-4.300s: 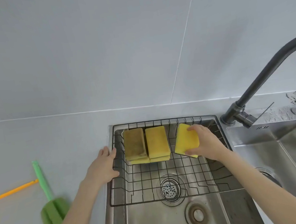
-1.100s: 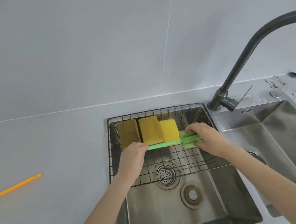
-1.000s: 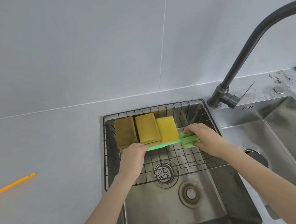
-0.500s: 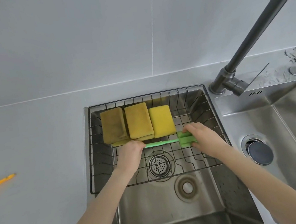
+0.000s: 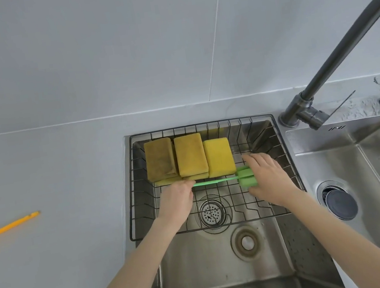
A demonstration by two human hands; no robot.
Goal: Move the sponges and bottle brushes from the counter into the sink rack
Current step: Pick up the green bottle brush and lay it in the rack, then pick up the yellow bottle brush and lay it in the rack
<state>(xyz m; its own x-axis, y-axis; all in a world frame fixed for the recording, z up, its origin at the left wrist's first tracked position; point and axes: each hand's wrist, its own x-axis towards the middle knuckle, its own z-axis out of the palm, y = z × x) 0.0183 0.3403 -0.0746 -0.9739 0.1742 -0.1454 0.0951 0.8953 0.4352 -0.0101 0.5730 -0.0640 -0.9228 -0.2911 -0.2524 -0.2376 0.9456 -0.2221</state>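
the green bottle brush lies crosswise in the sink rack, its thin handle running left to right just on the near side of the sponges and its green foam head at the right end. the left hand is curled closed around the left end of the handle, and the right hand has its fingers spread loosely over and beside the foam head, touching it rather than clamping it; whether the brush already rests on the wires or is held just above them cannot be told.

at the far side of the rack sit the sponges in a row: a brownish sponge on the left, a dull yellow sponge in the middle and a bright yellow sponge on the right, with edges of further sponges showing beneath the first two. so the sponges appear to be done, and this brush is nearly placed.

what looks left is the orange brush handle on the counter, well apart to the left and running out of view, so its head cannot be seen. the rack hangs over the left sink basin, with the dark faucet at the far right.
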